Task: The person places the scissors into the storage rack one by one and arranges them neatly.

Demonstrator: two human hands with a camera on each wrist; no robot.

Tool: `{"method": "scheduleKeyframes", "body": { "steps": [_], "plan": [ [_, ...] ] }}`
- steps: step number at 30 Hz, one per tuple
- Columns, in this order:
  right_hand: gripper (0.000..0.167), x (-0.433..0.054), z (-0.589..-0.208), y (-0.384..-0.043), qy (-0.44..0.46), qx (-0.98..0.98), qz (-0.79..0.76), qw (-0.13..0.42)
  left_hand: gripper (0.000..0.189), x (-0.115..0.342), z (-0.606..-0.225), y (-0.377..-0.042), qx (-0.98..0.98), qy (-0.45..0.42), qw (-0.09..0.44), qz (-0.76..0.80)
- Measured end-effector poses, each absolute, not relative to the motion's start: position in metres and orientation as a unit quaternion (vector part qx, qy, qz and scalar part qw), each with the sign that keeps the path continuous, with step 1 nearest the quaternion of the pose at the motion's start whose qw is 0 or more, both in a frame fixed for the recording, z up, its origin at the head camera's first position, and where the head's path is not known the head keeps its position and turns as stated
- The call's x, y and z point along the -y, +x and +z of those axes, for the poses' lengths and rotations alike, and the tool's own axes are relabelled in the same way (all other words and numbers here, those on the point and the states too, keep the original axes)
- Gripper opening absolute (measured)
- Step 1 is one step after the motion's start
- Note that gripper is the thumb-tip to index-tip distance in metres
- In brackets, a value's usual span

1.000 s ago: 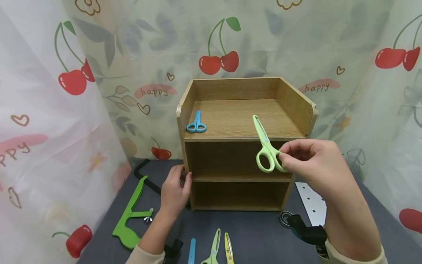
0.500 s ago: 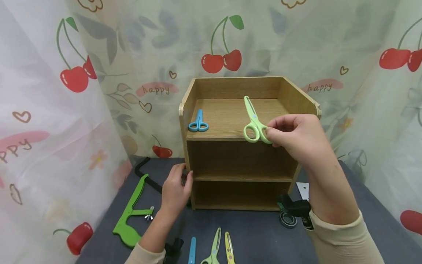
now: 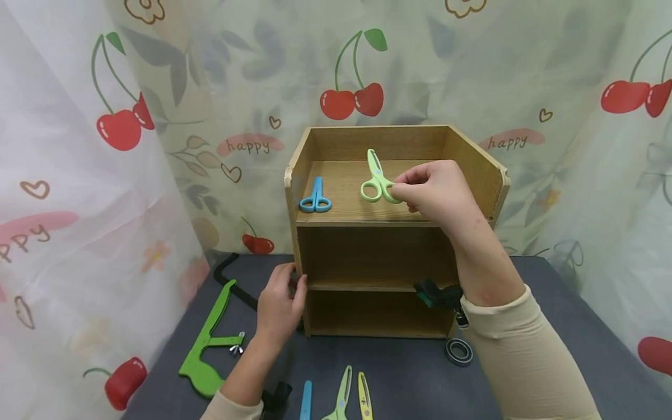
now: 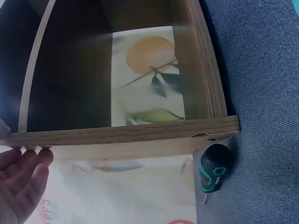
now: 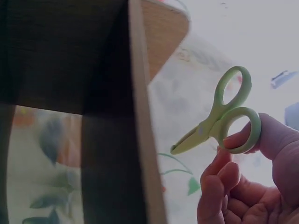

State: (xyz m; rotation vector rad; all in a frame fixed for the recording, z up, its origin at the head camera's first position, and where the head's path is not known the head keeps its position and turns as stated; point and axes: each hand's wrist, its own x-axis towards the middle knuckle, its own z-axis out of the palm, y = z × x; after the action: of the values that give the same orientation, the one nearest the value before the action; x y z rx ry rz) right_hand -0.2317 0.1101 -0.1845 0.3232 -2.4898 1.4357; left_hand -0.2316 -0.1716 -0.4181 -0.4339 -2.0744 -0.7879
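My right hand [image 3: 438, 189] pinches light green plastic scissors [image 3: 375, 169] by one finger loop, with the tips pointing up and away, over the top board of the wooden shelf unit [image 3: 346, 201]. In the right wrist view the scissors [image 5: 205, 130] appear beside the unit's edge, thumb through the lower loop. Blue scissors [image 3: 317, 189] lie at the left of that top board. My left hand [image 3: 278, 303] holds the unit's left side panel; in the left wrist view its fingers [image 4: 35, 168] press the outer face and the thumb shows at the other side.
On the dark table, a green-handled hacksaw [image 3: 207, 367] lies left of the unit. At the front edge are a blue strip [image 3: 306, 399], light green scissors [image 3: 343, 391] and a yellow patterned blade [image 3: 364, 396]. A dark ring [image 3: 459, 352] lies front right; a stubby screwdriver [image 4: 216, 165] beside the unit.
My right hand has carried the green scissors leftward, up and away from me, from before the shelf front to over the top board. The left hand has stayed on the side panel.
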Motion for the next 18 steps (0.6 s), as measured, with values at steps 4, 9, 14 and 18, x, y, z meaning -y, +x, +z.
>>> {"method": "scheduleKeyframes", "body": {
  "steps": [4, 9, 14, 18],
  "plan": [
    [0.015, -0.100, -0.188, -0.247, 0.108, 0.858, 0.488, 0.119, 0.021, 0.171, -0.418, -0.232, 0.828, -0.175, 0.429, -0.315],
    [0.013, -0.088, -0.192, -0.262, 0.103, 0.872, 0.462, 0.122, 0.021, 0.171, -0.418, -0.233, 0.828, -0.178, 0.431, -0.312],
    [0.014, -0.076, -0.196, -0.275, 0.109, 0.885, 0.440, 0.105, 0.020, 0.171, -0.418, -0.231, 0.828, -0.177, 0.434, -0.309],
    [0.014, -0.070, -0.200, -0.284, 0.101, 0.897, 0.417, 0.105, 0.021, 0.171, -0.417, -0.231, 0.828, -0.178, 0.435, -0.307]
  ]
}}
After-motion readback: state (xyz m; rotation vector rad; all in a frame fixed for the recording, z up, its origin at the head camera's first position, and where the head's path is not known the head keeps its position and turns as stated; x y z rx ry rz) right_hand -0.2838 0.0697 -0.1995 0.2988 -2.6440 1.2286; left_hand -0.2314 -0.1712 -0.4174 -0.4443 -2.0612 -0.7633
